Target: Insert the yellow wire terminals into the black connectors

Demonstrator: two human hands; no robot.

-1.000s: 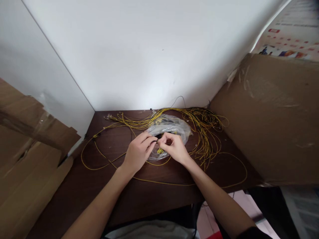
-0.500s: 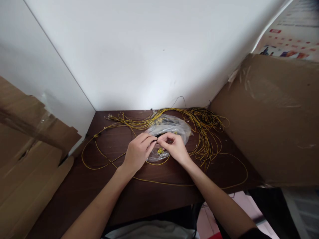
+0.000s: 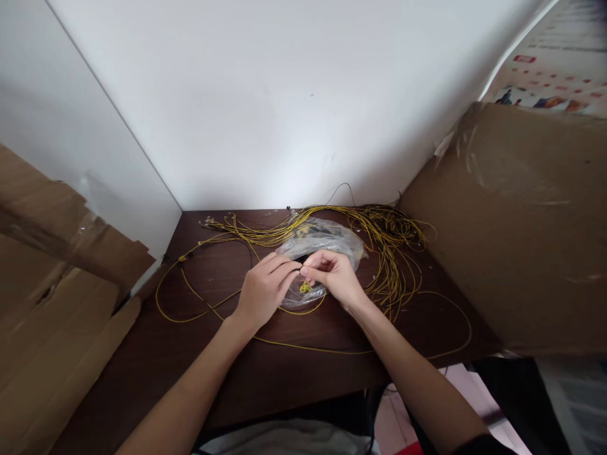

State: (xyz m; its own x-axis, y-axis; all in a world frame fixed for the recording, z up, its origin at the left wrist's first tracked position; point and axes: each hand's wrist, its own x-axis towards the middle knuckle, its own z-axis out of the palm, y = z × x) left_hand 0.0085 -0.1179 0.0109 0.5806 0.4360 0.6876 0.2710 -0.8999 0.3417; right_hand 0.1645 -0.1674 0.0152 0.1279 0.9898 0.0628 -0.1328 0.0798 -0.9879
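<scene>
My left hand and my right hand meet fingertip to fingertip above a clear plastic bag. Both are closed in a pinch around a small dark piece, mostly hidden by the fingers; its kind is too small to make out. Below the fingertips, a little bunch of yellow pieces shows at the bag. Behind the hands runs a bundle of thin yellow wires, its ends fanned out at the left. One long yellow wire loops across the table in front of the hands.
The dark brown table backs onto a white wall. Cardboard stands at the left and a large cardboard panel at the right. A tangle of wires lies at the back right. A tiny black item sits by the wall.
My right hand has shifted slightly right and its fingers have drawn closer together. My left hand has barely moved. The wires and the bag look unchanged.
</scene>
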